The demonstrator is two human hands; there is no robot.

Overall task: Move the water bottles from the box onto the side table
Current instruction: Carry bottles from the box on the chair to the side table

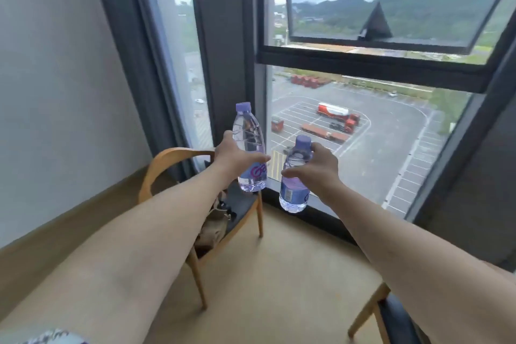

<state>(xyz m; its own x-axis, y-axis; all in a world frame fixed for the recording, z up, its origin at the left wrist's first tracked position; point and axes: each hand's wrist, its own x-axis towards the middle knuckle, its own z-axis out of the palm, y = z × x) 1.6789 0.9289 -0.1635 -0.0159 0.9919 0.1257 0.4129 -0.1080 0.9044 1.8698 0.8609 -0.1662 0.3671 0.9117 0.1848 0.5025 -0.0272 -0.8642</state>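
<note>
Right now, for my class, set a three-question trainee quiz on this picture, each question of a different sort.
1. True or false: each hand holds a water bottle.
2. Which bottle is higher? A the left hand's, B the right hand's.
3. What furniture stands below the left hand?

Key:
1. True: left hand grips the left bottle; right hand grips the right bottle.
2. A.
3. A wooden chair.
</note>
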